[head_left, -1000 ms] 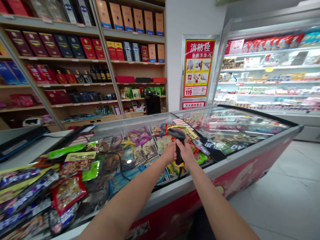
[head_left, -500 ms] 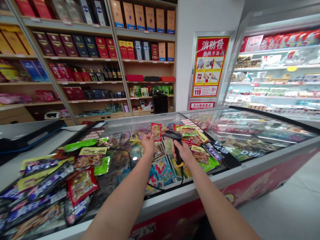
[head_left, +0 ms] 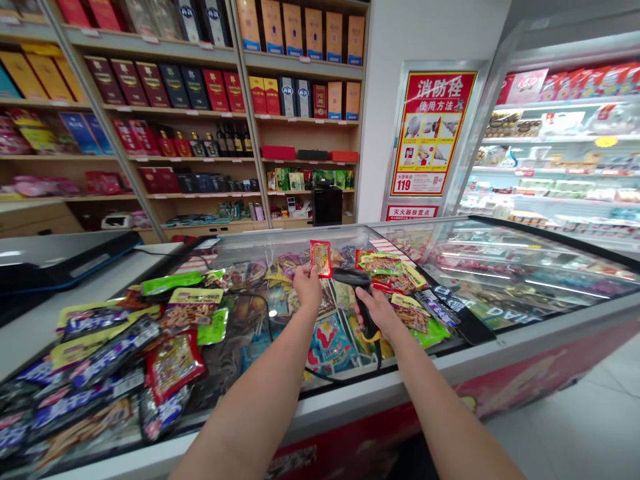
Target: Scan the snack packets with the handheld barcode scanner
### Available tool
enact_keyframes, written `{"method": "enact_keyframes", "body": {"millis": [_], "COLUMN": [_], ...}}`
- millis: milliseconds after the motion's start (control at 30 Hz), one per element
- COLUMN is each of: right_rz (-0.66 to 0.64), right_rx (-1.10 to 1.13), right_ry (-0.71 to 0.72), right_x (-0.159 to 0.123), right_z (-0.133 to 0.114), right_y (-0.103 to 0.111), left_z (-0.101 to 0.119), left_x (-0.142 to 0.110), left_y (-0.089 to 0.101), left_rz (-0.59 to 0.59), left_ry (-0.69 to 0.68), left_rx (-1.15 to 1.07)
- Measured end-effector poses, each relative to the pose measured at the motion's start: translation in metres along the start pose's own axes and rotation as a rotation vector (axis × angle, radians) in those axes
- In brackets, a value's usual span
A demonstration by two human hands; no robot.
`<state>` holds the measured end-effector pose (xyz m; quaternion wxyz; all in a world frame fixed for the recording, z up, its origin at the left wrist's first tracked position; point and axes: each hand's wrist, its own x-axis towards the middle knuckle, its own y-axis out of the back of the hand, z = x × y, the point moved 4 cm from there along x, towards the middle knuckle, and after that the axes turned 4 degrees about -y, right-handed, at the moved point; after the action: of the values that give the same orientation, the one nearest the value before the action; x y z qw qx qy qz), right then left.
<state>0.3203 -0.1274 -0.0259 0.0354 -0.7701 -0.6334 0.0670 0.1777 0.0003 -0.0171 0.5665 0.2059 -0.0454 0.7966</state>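
Left hand pinches a small red snack packet above a glass-topped freezer; right hand grips a barcode scanner alongside.

— What's in the left hand?
— A small red plastic snack packet, at ten o'clock from the black handheld scanner in the right hand.
— And at eight o'clock in view?
— Heaped shiny multicoloured snack packets on the glass-topped freezer

Tall wooden shelves of boxed bottles stood behind; a red-and-yellow framed wall poster hung beside a lit white refrigerated display.
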Motion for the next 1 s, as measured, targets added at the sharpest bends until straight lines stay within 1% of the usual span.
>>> {"method": "enact_keyframes", "body": {"millis": [167, 300, 367, 433, 467, 533, 633, 767, 833, 900, 1000], "right_rz": [0.005, -0.019, -0.027, -0.046, -0.066, -0.124, -0.217, -0.355, -0.43, -0.504, -0.583], "right_rx": [0.006, -0.018, -0.03, -0.045, -0.049, -0.051, -0.058, -0.075, -0.084, -0.092, -0.101], "right_ry": [-0.016, -0.011, 0.006, 0.017, 0.024, 0.038, 0.055, 0.056, 0.047, 0.047, 0.062], "right_x": [0.0, 0.003, 0.005, 0.007, 0.008, 0.008, 0.009, 0.008, 0.007, 0.005, 0.0], "right_z": [0.0, -0.005, -0.01, -0.016, -0.019, -0.025, -0.03, -0.031, -0.028, -0.025, -0.019], "right_y": [-0.002, -0.008, -0.014, -0.023, -0.029, -0.046, -0.078, -0.133, -0.164, -0.194, -0.235], "left_z": [-0.001, 0.005, 0.01, 0.014, 0.015, 0.016, 0.014, 0.004, -0.002, -0.007, -0.01], "left_x": [0.0, -0.001, 0.003, 0.009, 0.014, 0.024, 0.037, 0.044, 0.045, 0.045, 0.045], "left_y": [0.001, 0.006, 0.013, 0.027, 0.038, 0.066, 0.119, 0.195, 0.228, 0.256, 0.291], "left_rz": [0.01, 0.03, 0.039, 0.059, 0.071, 0.102, 0.163, 0.287, 0.346, 0.393, 0.434], "left_ry": [0.005, 0.018, -0.001, -0.028, -0.046, -0.072, -0.105, -0.123, -0.113, -0.108, -0.106], "left_rx": [0.003, -0.026, -0.048, -0.059, -0.06, -0.064, -0.073, 0.028, 0.075, 0.116, 0.216]}}
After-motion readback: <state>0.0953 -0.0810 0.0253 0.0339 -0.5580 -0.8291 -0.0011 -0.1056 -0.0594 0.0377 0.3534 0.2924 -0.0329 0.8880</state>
